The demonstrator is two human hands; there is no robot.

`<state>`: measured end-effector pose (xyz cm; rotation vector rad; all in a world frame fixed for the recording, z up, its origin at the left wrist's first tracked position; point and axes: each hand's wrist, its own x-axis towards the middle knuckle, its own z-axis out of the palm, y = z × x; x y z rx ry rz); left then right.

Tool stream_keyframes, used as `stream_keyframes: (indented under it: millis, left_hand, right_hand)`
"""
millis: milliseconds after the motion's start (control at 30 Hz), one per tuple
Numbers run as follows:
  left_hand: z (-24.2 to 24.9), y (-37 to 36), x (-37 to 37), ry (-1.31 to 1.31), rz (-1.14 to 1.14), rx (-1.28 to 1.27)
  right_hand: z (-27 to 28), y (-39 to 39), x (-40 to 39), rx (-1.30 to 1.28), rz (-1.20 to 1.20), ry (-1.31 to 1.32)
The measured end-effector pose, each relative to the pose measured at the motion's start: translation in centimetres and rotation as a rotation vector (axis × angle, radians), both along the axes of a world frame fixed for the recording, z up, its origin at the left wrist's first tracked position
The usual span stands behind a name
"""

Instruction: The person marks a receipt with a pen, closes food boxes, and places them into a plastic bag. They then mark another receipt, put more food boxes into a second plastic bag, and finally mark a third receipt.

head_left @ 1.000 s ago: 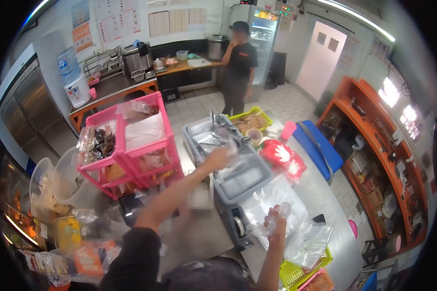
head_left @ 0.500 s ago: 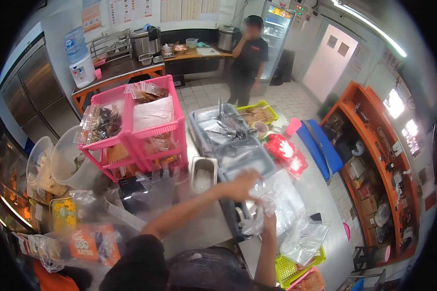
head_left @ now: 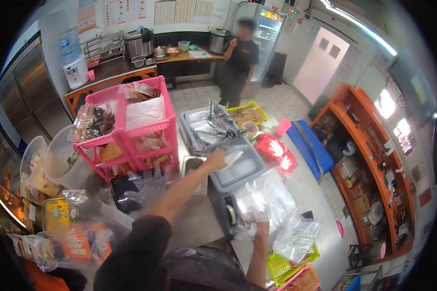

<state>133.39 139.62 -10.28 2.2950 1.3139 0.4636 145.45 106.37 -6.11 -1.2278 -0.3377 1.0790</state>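
Observation:
My left hand (head_left: 216, 160) reaches over the left edge of the grey plastic tray (head_left: 245, 183), fingers curled. A whitish, see-through strip (head_left: 233, 159) shows at its fingertips; I cannot make out what it is. Lower right, my right hand (head_left: 261, 231) is closed on a crumpled clear plastic bag (head_left: 255, 216). That bag is above a stack of flat clear plastic sheets or bags (head_left: 272, 194). Black-handled utensils or cutlery in clear wrap (head_left: 221, 121) fill the farther grey tray (head_left: 192, 116). A tape dispenser (head_left: 229, 213) stands left of the right hand.
A pink basket rack (head_left: 172, 121) holding packets stands left of a steel container (head_left: 188, 179). Red-and-white packaging (head_left: 276, 153) and a blue box (head_left: 310, 148) lie right. A green basket (head_left: 289, 271) sits at the near edge. A person (head_left: 240, 63) stands beyond the table.
My left hand has moved away from the plastic bag, up and left to the grey tray. The right hand keeps the bag, slightly lower. The view has shifted a little.

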Motion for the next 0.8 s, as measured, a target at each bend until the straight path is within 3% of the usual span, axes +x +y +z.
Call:
stream_keyframes:
  millis: [100,133,200,433,533,667,733,800]
  left_hand:
    - [1.6,-1.4,-0.3,0.093,-0.021,-0.014]
    - [1.2,-1.3,-0.3,0.093,-0.024,-0.014]
    - [0.0,-1.0,-0.2,-0.035,0.063,0.043]
    - [1.1,-0.7,-0.6,-0.074,0.084,-0.041]
    - [1.3,1.4,-0.2,-0.193,0.100,0.043]
    - [7.8,1.0,-0.7,-0.534,0.113,0.194]
    - [11.5,-0.4,-1.4,-0.638,0.109,0.250]
    - [13.6,-1.4,-1.4,-0.675,0.097,0.395]
  right_hand:
    - [-2.2,-1.6,1.7,0.039,0.023,-0.035]
    - [1.0,-1.6,0.4,-0.050,-0.073,0.018]
    - [1.6,-1.8,0.6,-0.033,-0.089,0.052]
    - [2.7,-1.1,0.9,0.048,-0.098,0.101]
    - [2.2,-0.8,1.0,0.068,-0.133,0.142]
    - [1.0,-1.0,1.0,0.082,-0.109,0.157]
    - [-2.4,-0.9,2.1,0.002,0.014,-0.190]
    - [-1.4,-0.6,1.2,0.022,0.033,-0.161]
